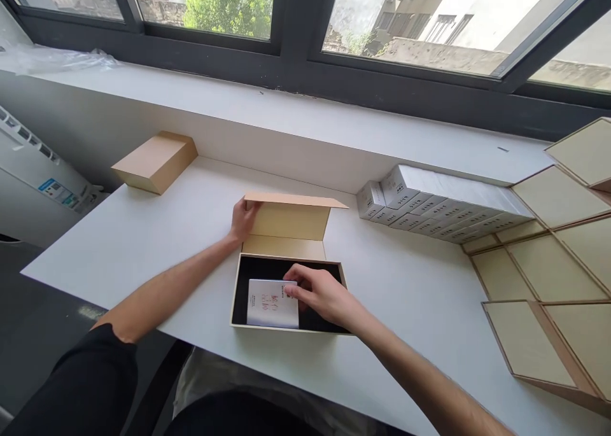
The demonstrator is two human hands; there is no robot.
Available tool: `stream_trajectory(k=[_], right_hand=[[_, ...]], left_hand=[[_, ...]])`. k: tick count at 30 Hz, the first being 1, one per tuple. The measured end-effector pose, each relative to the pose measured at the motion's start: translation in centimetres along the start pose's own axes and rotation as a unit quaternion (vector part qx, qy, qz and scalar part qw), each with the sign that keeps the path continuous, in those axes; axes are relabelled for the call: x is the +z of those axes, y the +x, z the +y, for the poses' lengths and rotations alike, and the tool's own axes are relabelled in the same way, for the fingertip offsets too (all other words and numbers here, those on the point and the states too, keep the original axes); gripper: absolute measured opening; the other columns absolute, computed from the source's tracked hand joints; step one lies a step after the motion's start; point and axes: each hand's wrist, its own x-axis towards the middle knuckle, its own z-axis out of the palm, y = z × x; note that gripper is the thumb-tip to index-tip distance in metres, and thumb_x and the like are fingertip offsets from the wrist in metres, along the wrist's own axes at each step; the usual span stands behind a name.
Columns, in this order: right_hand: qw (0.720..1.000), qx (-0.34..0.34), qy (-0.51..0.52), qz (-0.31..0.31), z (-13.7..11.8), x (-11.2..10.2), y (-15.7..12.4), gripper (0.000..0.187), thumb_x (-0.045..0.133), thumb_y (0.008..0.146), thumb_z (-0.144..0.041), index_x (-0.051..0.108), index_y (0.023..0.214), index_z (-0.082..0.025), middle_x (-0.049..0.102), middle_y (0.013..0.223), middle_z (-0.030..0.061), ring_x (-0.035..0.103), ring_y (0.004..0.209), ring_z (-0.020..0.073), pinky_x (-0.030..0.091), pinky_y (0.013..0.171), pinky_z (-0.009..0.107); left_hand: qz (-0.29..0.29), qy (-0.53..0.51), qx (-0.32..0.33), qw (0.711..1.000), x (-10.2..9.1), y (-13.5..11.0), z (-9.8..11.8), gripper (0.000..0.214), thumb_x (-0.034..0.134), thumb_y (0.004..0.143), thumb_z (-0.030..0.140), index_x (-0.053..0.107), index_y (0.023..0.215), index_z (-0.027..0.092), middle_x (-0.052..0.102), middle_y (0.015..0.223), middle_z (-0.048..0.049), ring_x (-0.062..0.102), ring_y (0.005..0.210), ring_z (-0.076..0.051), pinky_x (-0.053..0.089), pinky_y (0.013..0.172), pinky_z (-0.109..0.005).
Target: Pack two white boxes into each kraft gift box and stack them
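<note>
An open gift box [235, 289], cream at the rim with a black inner tray, lies on the white table in front of me. My left hand [244, 219] grips the left end of its raised tan lid [293, 219]. In the left part of the tray is a small white box [267, 305] with reddish writing on its face. My right hand [315, 289] reaches in from the right, its thumb and fingers closed at the white box's upper right edge. The fingertips of that hand are partly hidden behind the thumb.
Small white boxes [439, 200] stand in rows at the table's back right. Several cream-and-tan gift boxes [544, 264] are stacked along the right side. One closed tan box [157, 159] sits at the back left. A windowsill [267, 118] runs behind the table [191, 200].
</note>
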Motion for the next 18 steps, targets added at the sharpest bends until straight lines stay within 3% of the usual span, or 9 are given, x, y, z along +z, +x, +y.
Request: stream_trajectory(k=[2,5,8,9,11,13,14,16,18], right_hand=[[0.999,-0.013,-0.051,-0.013,0.3,1.4,1.5,0.017,0.054,0.093,-0.028,0.068,0.099,-0.019,0.069,0.084,0.0041,0.066,0.07,0.0161,0.05,0.066,0.027],[0.987,-0.065,-0.146,-0.009,0.0,2.5,1.9,0.03,0.054,0.091,-0.018,0.069,0.117,-0.018,0.066,0.119,0.012,0.067,0.102,0.0229,0.051,0.09,0.034],[0.98,-0.114,-0.16,-0.013,-1.0,1.3,0.0,0.047,0.055,0.092,-0.023,0.057,0.139,-0.021,0.062,0.131,0.0119,0.064,0.11,0.0252,0.049,0.096,0.038],[0.981,-0.128,-0.145,0.015,-1.4,0.1,-0.8,0.045,0.055,0.094,-0.029,0.057,0.138,-0.022,0.065,0.126,0.0103,0.067,0.101,0.0233,0.051,0.092,0.037],[0.974,-0.137,-0.105,0.146,-1.8,-3.4,-2.3,0.036,0.049,0.098,-0.042,0.067,0.123,-0.024,0.071,0.106,0.0069,0.066,0.074,0.0177,0.054,0.076,0.033],[0.936,-0.088,-0.098,0.325,-1.5,-7.7,-2.6,0.043,0.04,0.1,-0.051,0.07,0.108,-0.022,0.071,0.086,0.0058,0.057,0.054,0.0137,0.05,0.06,0.03],[0.907,-0.04,-0.134,0.398,-0.9,-9.9,-2.1,0.046,0.037,0.1,-0.053,0.069,0.111,-0.022,0.071,0.088,0.0068,0.056,0.054,0.014,0.049,0.058,0.029],[0.868,0.077,-0.257,0.418,1.0,-13.5,-0.1,0.045,0.035,0.101,-0.047,0.06,0.131,-0.024,0.07,0.11,0.0099,0.064,0.068,0.0167,0.051,0.068,0.031],[0.85,0.13,-0.299,0.415,3.3,-15.4,2.6,0.047,0.042,0.098,-0.036,0.053,0.139,-0.016,0.058,0.135,0.0194,0.068,0.088,0.0251,0.052,0.077,0.037]], left_hand=[[0.001,0.002,-0.002,1.0,0.0,0.0,0.1,0.036,0.067,0.076,0.049,0.054,0.071,0.017,0.051,0.066,0.0013,0.04,0.066,-0.012,0.037,0.06,-0.023],[0.0,0.001,-0.005,1.0,0.0,0.1,0.0,0.037,0.067,0.076,0.051,0.055,0.071,0.016,0.051,0.065,0.0016,0.041,0.066,-0.012,0.037,0.06,-0.023],[-0.003,-0.003,-0.009,1.0,0.0,0.1,-0.2,0.039,0.068,0.075,0.053,0.057,0.071,0.016,0.052,0.065,0.0017,0.042,0.066,-0.012,0.037,0.06,-0.023],[-0.008,-0.006,-0.011,1.0,0.0,0.1,-0.2,0.039,0.068,0.074,0.053,0.057,0.071,0.016,0.052,0.065,0.0016,0.042,0.066,-0.012,0.037,0.06,-0.023],[-0.017,-0.009,-0.011,1.0,0.0,0.1,-0.3,0.038,0.068,0.074,0.052,0.057,0.07,0.016,0.052,0.065,0.0015,0.042,0.066,-0.012,0.037,0.06,-0.023],[-0.019,-0.012,-0.007,1.0,0.0,0.1,-0.2,0.037,0.068,0.074,0.051,0.058,0.071,0.016,0.051,0.065,0.0015,0.042,0.065,-0.012,0.036,0.06,-0.024],[-0.017,-0.014,-0.005,1.0,0.0,0.1,-0.2,0.036,0.067,0.074,0.051,0.058,0.071,0.016,0.051,0.065,0.0014,0.042,0.066,-0.012,0.036,0.06,-0.024],[-0.015,-0.014,-0.005,1.0,0.1,0.0,-0.2,0.036,0.067,0.073,0.051,0.058,0.071,0.016,0.05,0.065,0.0014,0.042,0.066,-0.012,0.036,0.06,-0.024],[-0.018,-0.009,-0.008,1.0,0.1,0.1,-0.3,0.037,0.067,0.073,0.052,0.057,0.07,0.016,0.05,0.064,0.0017,0.041,0.065,-0.012,0.035,0.06,-0.024]])
